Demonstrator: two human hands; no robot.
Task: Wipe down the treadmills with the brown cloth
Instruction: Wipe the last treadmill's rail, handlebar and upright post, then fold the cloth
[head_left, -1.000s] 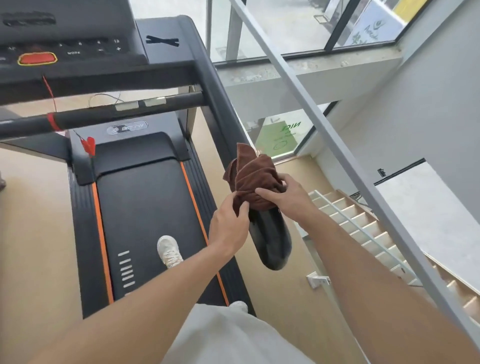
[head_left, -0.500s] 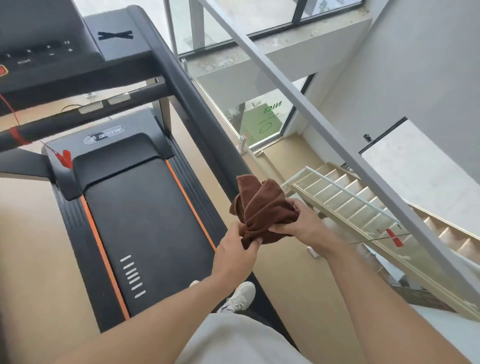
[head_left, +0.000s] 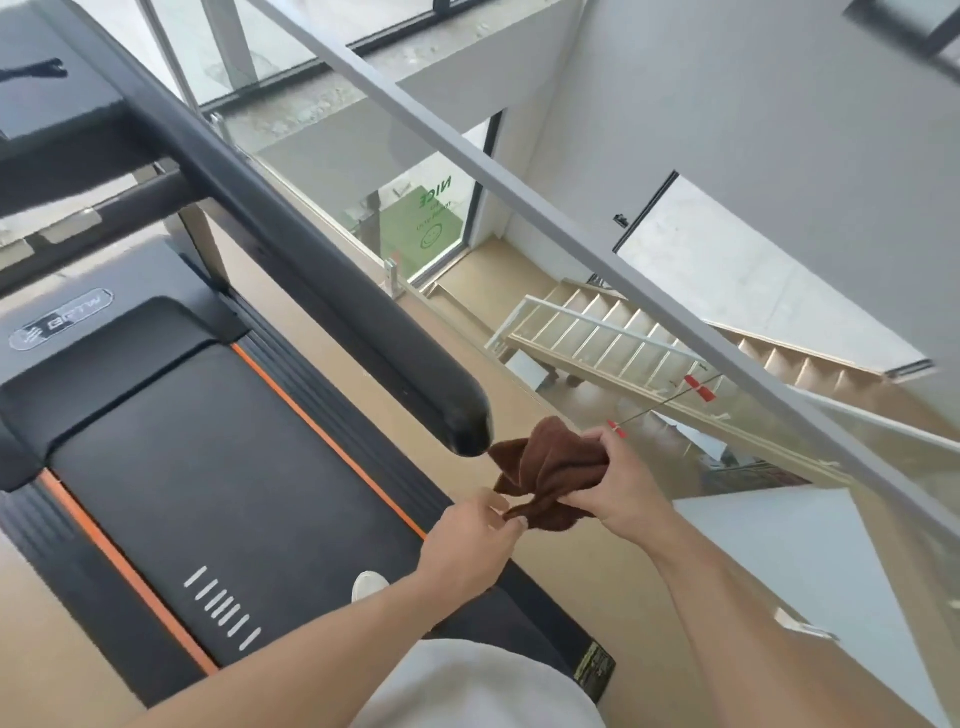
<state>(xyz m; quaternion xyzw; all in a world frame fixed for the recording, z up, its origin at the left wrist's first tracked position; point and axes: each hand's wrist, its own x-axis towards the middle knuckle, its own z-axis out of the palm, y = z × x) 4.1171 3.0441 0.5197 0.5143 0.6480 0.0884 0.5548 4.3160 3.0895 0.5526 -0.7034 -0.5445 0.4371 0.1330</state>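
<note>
- Right hand (head_left: 618, 493) grips the bunched brown cloth (head_left: 545, 475), just right of the treadmill handrail (head_left: 332, 270) end.
- Left hand (head_left: 475, 540) pinches the cloth's near corner.

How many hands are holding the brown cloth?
2. The left hand pinches the bottom corner of the brown cloth. The right hand grips it from the right side, just past the end of the treadmill handrail.

Fuzzy brown cloth (head_left: 545, 467), glossy black plastic handrail (head_left: 311, 249), matt black belt (head_left: 218, 467), clear glass balustrade (head_left: 779, 436)
</note>
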